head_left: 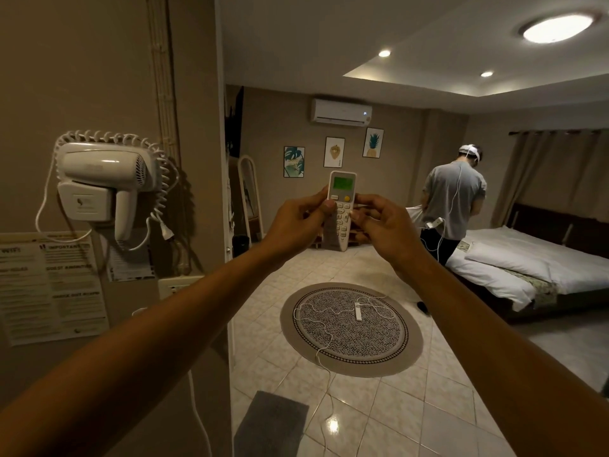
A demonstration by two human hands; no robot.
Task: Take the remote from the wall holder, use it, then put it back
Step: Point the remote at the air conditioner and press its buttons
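Note:
A white remote (pixel 341 206) with a lit green screen and an orange button stands upright in front of me, pointed toward the white air conditioner (pixel 341 111) high on the far wall. My left hand (pixel 296 222) grips its left edge, thumb resting on the buttons. My right hand (pixel 384 227) holds its right edge with the fingertips. Both arms are stretched forward. I see no remote holder on the wall in this view.
A wall-mounted hair dryer (pixel 105 179) with a coiled cord hangs at left above printed notices (pixel 49 285). A round patterned rug (pixel 351 328) with a white cable lies on the tiled floor. A person (pixel 453 202) stands by the bed (pixel 527 268) at right.

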